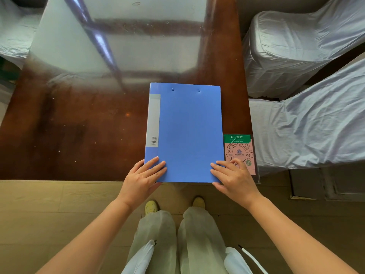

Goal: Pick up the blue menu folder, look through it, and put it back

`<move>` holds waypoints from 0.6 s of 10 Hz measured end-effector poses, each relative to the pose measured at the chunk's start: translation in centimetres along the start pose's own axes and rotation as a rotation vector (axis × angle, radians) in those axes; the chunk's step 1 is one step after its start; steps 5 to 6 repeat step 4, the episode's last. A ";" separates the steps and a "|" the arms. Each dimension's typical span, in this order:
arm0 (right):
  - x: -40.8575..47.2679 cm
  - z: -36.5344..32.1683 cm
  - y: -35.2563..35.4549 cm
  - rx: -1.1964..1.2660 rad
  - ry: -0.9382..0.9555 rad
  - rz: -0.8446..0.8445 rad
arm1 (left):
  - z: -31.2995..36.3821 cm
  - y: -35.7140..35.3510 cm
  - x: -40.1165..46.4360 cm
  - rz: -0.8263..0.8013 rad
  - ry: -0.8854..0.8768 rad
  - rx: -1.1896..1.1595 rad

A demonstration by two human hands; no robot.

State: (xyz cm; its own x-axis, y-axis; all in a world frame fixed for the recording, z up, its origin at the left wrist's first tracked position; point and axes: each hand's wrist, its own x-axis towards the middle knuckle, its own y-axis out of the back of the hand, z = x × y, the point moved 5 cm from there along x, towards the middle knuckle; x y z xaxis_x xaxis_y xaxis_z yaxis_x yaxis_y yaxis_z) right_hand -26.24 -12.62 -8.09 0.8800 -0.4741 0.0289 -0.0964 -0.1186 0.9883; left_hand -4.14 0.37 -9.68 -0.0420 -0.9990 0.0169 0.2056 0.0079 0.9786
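The blue menu folder (pixel 187 133) lies closed and flat on the dark wooden table (pixel 79 125), near its front right corner, with a grey spine label along its left side. My left hand (pixel 143 177) rests on the folder's near left corner, fingers spread on the cover and thumb at the edge. My right hand (pixel 234 178) lies on the near right corner, fingers flat, with one finger reaching onto the card beside it. Neither hand has lifted the folder.
A pink and green QR code card (pixel 240 153) in a clear sleeve sits right of the folder at the table edge. Chairs in pale fabric covers (pixel 308 119) stand to the right, another (pixel 13 36) at the far left. The table top is glossy glass.
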 end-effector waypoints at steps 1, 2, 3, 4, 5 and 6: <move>0.0 -0.1 0.0 -0.005 -0.008 0.003 | -0.1 0.0 0.2 -0.016 0.007 -0.010; -0.1 -0.1 0.0 0.000 -0.031 -0.006 | 0.0 0.1 0.2 -0.013 0.025 0.007; 0.0 0.0 0.0 -0.028 -0.017 0.002 | 0.1 0.4 0.5 -0.017 0.014 0.068; 0.0 -0.1 0.4 -0.009 -0.047 -0.030 | 0.5 1.2 0.9 -0.044 0.017 0.058; 0.0 -0.1 0.4 -0.009 -0.047 -0.030 | 0.5 1.2 0.9 -0.044 0.017 0.058; 0.0 -0.1 0.4 -0.009 -0.047 -0.030 | 0.5 1.2 0.9 -0.044 0.017 0.058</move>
